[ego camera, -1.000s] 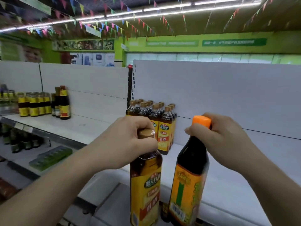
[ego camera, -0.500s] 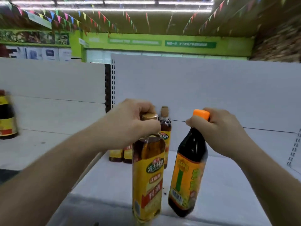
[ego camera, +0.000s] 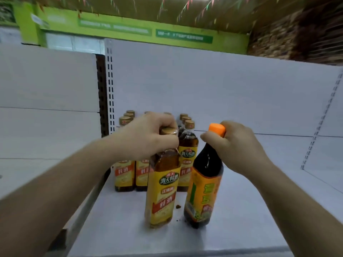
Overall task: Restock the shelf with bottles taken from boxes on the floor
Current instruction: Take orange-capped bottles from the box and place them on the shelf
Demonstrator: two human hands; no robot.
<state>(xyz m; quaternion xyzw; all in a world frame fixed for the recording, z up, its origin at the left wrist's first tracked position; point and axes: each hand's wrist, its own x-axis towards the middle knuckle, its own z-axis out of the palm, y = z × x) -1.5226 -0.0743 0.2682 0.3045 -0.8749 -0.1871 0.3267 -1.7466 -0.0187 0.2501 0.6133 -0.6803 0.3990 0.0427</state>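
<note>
**Two more bottles reaching a mostly bare shelf**

The white shelf (ego camera: 241, 210) is far from full. Most of its board is bare, from the front edge to the back panel (ego camera: 204, 89). Only one small block of standing bottles (ego camera: 187, 145) sits at the back left, in short rows against the slotted upright. I judge the restocking to be at an early stage, with many more trips needed. The boxes on the floor are out of view, so I cannot say how much stock remains.

I hold two bottles over the front of the shelf, just ahead of that block. I cannot tell whether their bases touch the board yet. Neither one is released or pushed back into a row.

My left hand (ego camera: 148, 138) is curled round the neck of the yellow-labelled bottle (ego camera: 163, 191). It has amber liquid, a tall yellow label with a red band, and a gold cap (ego camera: 168, 131), and it matches the standing block. My right hand (ego camera: 233, 147) grips the top of the dark bottle (ego camera: 203, 191), which is nearly black, wears an orange and green label and leans with its top to the right. Its orange cap (ego camera: 216, 129) shows above my fingers. A small brown spot (ego camera: 178, 206) marks the board between the two.
</note>
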